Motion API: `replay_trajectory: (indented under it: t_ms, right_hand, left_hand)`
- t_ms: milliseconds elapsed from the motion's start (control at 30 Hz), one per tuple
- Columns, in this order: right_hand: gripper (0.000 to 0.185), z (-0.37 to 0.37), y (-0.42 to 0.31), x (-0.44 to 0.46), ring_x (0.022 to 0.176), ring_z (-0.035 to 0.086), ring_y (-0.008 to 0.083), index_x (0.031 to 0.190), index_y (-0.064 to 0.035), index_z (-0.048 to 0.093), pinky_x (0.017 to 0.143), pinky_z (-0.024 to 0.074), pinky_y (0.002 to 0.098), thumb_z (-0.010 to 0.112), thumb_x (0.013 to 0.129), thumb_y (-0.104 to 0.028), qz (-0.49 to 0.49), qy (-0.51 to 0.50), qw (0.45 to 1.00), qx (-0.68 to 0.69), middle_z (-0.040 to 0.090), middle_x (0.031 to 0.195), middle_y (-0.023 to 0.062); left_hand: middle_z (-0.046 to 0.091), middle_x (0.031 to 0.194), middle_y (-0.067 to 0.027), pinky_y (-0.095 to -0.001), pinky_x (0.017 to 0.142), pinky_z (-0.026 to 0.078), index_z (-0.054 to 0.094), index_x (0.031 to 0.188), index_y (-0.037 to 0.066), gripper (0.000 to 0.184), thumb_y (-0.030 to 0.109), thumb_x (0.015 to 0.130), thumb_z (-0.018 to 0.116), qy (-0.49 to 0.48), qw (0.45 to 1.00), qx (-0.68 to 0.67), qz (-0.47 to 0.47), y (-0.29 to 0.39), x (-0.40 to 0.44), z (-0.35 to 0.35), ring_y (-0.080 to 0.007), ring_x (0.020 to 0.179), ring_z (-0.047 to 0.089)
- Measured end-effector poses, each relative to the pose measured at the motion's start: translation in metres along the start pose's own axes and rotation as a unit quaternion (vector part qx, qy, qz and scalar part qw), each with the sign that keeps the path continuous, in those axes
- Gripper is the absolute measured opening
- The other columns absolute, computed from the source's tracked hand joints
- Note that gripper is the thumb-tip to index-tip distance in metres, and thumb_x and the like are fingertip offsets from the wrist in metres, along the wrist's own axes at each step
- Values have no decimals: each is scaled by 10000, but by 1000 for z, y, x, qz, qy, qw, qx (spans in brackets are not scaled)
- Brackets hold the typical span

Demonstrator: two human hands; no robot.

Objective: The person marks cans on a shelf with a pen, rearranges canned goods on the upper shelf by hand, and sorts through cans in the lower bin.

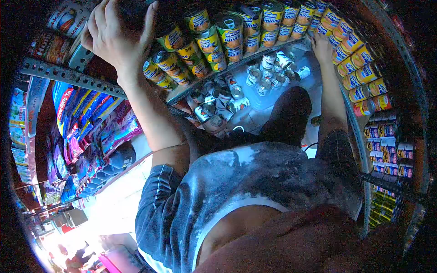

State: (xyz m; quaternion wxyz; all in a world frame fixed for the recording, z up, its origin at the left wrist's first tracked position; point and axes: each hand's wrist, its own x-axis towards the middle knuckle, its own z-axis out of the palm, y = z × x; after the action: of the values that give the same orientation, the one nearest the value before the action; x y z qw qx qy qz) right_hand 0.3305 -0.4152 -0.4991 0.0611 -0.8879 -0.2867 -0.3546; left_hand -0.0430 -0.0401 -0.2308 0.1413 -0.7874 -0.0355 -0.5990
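Observation:
My left hand [116, 38] is raised at the upper left, thumb and fingers curved around a dark object [132, 16] too shadowed to name. Just to its right, yellow-labelled Giniling cans [199, 20] stand stacked on a shelf. At the upper right, my right hand [322, 48] reaches to the shelf edge beside the yellow-labelled cans [339, 34]; its fingertips blur into the shadow there, and I cannot make out anything in them. Between my arms, below the shelf, several white-labelled cans [266, 86] stand and lie in groups near my knee.
A perforated metal shelf rail [75, 77] runs under larger cans [48, 48] at the left. Below it hang colourful packets [84, 113]. More stacked cans [359, 84] and small tins [387, 145] line the right shelves. Bright light comes from the lower left.

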Motion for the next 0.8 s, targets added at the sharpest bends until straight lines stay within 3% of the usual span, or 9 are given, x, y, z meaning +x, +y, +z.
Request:
replay_trajectory:
  t_ms: [100,200,267,300,400,500,600,700,800]
  right_hand:
    - [262,3,1,2,1038,643,350,1099,-27,654,896,523,461,675,891,-184,-34,-44,998,-1,678,1091,168]
    - [216,15,4,-4,1093,607,364,1073,-28,654,934,491,484,590,958,-200,-41,-14,998,-39,648,1162,188]
    - [254,9,-2,-4,1123,583,376,1106,-20,657,959,473,496,558,985,-220,-38,22,999,16,635,1195,191]
    - [287,6,-4,-7,1119,579,399,1163,-22,654,979,458,503,552,995,-233,-35,-7,999,32,621,1215,210]
    - [375,14,3,-10,1263,512,430,1290,-43,634,1108,366,546,567,985,-250,-38,-30,998,29,531,1408,252]
    - [262,9,8,-14,1180,547,424,1131,-9,656,1049,411,537,629,950,-197,-70,40,991,110,601,1257,228]
    - [140,-33,-9,4,1012,595,387,954,-2,637,926,460,502,664,933,-137,-66,180,975,117,651,1090,179]
    - [81,-75,-10,35,1021,615,337,959,-18,651,888,480,458,667,933,-93,-68,279,952,110,670,1075,150]
    - [80,-153,-44,87,1014,630,307,979,-19,666,887,482,437,687,917,-66,-135,381,907,113,683,1076,129]
  left_hand:
    - [628,1253,-110,-434,1088,319,611,1261,89,528,290,797,763,-6,1000,3,-3,2,1,0,-303,1230,547]
    - [627,1225,-123,-420,1047,337,613,1238,83,526,266,769,763,-1,1000,-14,0,-1,3,-1,-312,1193,562]
    - [627,1241,-91,-422,1048,334,617,1254,115,543,332,780,766,3,1000,6,-3,-7,-1,4,-289,1197,563]
    - [627,1249,-75,-422,1049,332,618,1262,130,552,365,786,767,0,1000,16,-7,-11,-5,8,-277,1199,563]
    - [627,1273,-27,-424,1051,327,623,1287,178,581,465,803,771,-6,999,26,-21,-23,-10,9,-242,1205,564]
    - [608,1286,-37,-427,1075,303,605,1287,158,554,389,806,756,-6,999,-16,-31,-21,-8,5,-247,1235,543]
    - [597,1302,-52,-430,1085,291,597,1297,165,548,382,817,747,-5,999,-22,-38,-20,-9,2,-246,1262,529]
    - [598,1300,-37,-435,1091,289,595,1302,172,545,387,824,742,-5,999,-24,-38,-21,-9,2,-244,1279,522]
    - [602,1287,-22,-431,1093,294,591,1308,174,555,387,819,747,-3,999,-27,-40,-24,-11,6,-236,1267,528]
